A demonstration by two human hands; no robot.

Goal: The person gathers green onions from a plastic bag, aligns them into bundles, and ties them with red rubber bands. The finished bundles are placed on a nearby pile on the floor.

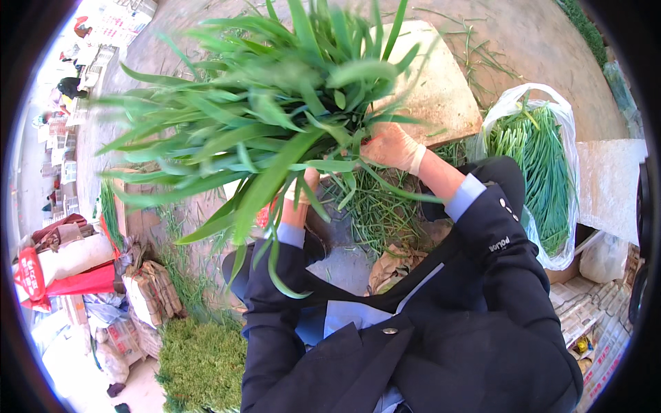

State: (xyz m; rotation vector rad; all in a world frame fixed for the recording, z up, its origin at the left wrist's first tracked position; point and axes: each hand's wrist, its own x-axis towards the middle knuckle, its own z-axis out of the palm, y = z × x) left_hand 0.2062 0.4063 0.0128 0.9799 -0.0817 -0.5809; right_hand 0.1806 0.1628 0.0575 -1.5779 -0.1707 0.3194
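Note:
A large bunch of long, flat green leaves (258,108), probably leafy vegetables, fans out to the upper left, its tips blurred. My right hand (393,147), in a thin pale glove, grips the gathered stem end. My left hand (305,187), also gloved, reaches under the bunch at that same end; leaves hide most of its fingers. Just beyond my right hand a pale, worn board (439,82) lies partly covered by the leaves. Cut green trimmings (384,206) are heaped on the ground between my knees.
Beside my right knee stands a white plastic bag (565,118) full of thin green stalks (542,165). A yellow-green heap of plants (201,361) lies at lower left. Bundled sacks and a red bag (31,273) are farther left. A pale slab (609,180) stands at right.

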